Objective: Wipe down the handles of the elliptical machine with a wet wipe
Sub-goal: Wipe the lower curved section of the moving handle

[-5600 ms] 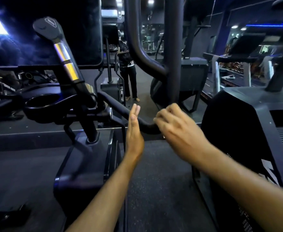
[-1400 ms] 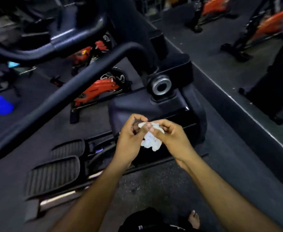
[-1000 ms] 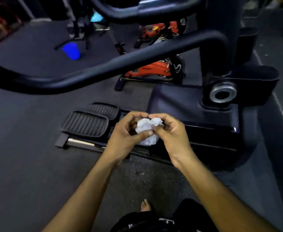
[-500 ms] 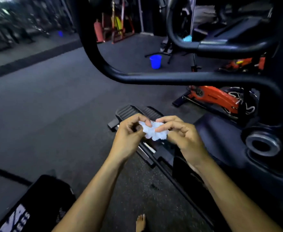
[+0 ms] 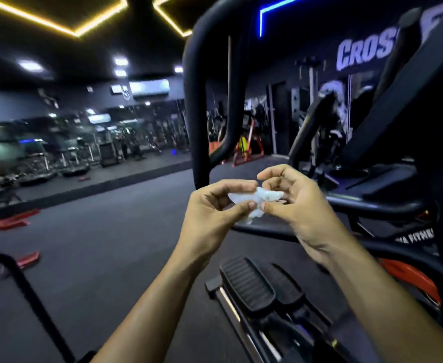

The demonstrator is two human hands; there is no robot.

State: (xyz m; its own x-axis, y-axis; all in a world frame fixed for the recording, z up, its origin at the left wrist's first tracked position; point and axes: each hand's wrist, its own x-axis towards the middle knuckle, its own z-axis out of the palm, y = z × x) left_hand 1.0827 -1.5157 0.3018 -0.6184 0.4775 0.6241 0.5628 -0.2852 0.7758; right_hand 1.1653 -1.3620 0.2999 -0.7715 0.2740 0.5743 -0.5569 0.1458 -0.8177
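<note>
A crumpled white wet wipe [image 5: 256,200] hangs between both hands at chest height. My left hand [image 5: 212,216] pinches its left side between thumb and fingers. My right hand [image 5: 299,203] pinches its right side the same way. Just behind the hands rises the elliptical's black curved handle [image 5: 194,106], a thick tube that arches overhead. A second black handle bar [image 5: 367,203] runs level behind my right hand. Neither hand touches a handle.
The elliptical's ribbed foot pedals [image 5: 246,285] lie below the hands, and its dark body [image 5: 430,158] fills the right side. A black frame bar [image 5: 29,292] stands at lower left. Red equipment feet [image 5: 13,221] lie on the dark gym floor to the left.
The view has swung up from the floor and pedals to the handles and gym hall. Both hands still hold the wipe and have worked it between the fingers.
</note>
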